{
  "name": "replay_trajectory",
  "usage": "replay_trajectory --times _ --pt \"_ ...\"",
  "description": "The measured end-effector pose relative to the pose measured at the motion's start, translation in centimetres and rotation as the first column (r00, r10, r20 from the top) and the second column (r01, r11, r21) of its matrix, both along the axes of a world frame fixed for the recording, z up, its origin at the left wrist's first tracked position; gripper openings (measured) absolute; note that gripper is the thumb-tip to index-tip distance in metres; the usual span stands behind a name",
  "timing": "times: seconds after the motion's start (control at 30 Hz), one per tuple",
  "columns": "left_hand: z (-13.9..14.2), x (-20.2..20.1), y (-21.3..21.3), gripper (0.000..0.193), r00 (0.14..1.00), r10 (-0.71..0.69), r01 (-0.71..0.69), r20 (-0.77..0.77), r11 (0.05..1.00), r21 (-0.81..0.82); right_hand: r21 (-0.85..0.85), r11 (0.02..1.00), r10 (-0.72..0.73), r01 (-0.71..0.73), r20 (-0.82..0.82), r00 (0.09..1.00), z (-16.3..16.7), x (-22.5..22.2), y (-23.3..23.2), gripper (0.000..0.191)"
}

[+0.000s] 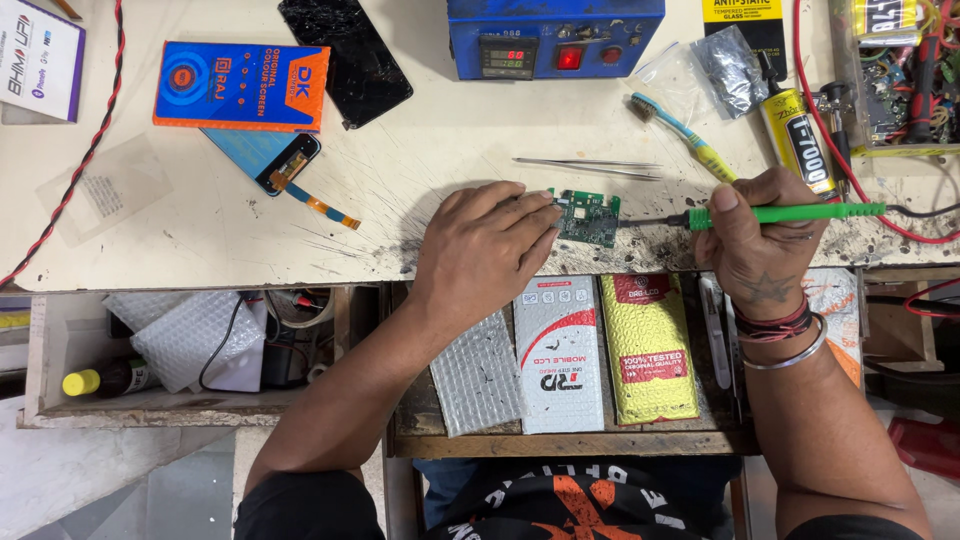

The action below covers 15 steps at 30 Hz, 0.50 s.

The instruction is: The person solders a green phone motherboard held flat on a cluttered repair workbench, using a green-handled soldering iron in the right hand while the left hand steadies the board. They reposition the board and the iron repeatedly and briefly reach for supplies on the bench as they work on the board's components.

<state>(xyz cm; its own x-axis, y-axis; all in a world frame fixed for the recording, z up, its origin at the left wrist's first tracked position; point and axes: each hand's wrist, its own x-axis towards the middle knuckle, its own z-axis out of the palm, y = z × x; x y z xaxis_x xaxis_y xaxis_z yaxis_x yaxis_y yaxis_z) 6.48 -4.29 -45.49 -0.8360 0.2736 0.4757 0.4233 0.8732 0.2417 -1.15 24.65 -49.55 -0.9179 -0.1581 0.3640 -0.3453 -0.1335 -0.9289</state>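
A small green circuit board (590,217) lies near the front edge of the scratched white workbench (420,160). My left hand (480,250) rests palm down with its fingertips pressing the board's left edge. My right hand (755,235) grips a green-handled soldering iron (800,212) like a pen, its dark tip pointing left and touching or nearly touching the board's right side. Beaded bands and a metal bangle sit on my right wrist.
Tweezers (585,165), a brush with a blue and yellow handle (680,130) and a glue tube (795,140) lie behind the board. A blue heater box (555,40), a cracked phone screen (345,55) and an orange box (240,85) sit farther back. Open drawers (570,440) below hold packaged parts.
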Motion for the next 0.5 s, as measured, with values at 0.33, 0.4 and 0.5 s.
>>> replay_trajectory --times 0.33,0.4,0.5 --pt "-0.11 -0.08 -0.08 0.023 1.000 -0.002 0.002 0.005 1.000 0.000 0.017 0.999 -0.031 0.031 -0.019 0.999 0.09 -0.05 -0.19 0.039" --pt "-0.03 -0.15 -0.13 0.023 1.000 -0.003 0.003 0.001 1.000 -0.003 0.021 1.000 -0.006 0.006 -0.012 1.000 0.28 -0.06 -0.24 0.037" --pt "0.07 -0.19 -0.20 0.023 1.000 -0.001 0.001 0.007 1.000 0.000 0.014 1.000 -0.021 0.022 -0.010 1.000 0.45 0.00 -0.38 0.038"
